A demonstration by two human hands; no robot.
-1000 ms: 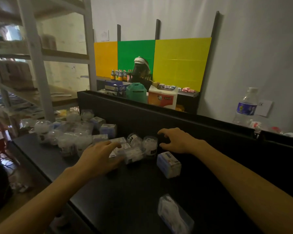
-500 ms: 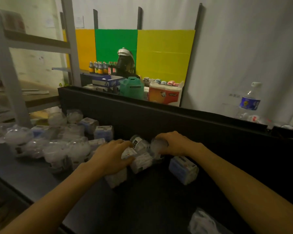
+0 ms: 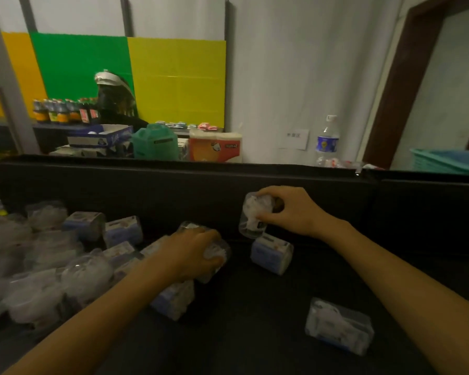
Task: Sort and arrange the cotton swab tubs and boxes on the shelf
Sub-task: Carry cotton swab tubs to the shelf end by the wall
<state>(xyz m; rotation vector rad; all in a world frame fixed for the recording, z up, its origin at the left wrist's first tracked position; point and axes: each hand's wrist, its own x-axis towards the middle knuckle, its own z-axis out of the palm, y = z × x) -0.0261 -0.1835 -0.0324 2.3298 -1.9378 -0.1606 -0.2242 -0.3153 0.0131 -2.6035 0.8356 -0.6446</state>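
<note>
- The right hand [image 3: 290, 211] is gripping a clear round tub of swabs [image 3: 255, 215], fingers curled round its top and side, holding it lifted just in front of the shelf's black back wall [image 3: 173, 185].
- That tub is hanging directly above a blue-and-white box [image 3: 271, 253], which is sitting upright close to the back wall.
- The left hand [image 3: 198, 254] is closing over a second clear tub [image 3: 214, 253], to the left of the blue-and-white box and a little farther from the back wall; the fingers are wrapping round it, though whether it is off the shelf yet cannot be told.
- Another box [image 3: 173, 300] is lying just under the left wrist, farther still from the back wall.
- One clear-fronted box [image 3: 339, 330] is lying on its own, well apart from the back wall, towards the near right of the shelf.
- To the far left along the back wall, a loose heap of tubs and boxes [image 3: 52, 261] is sitting mixed together, tubs among boxes, with no rows showing.
- Judging from this, the sorting is looking barely begun: only the blue-and-white box appears placed, two tubs are in hand, and the heap and the stray boxes are waiting to be separated and lined up.
</note>
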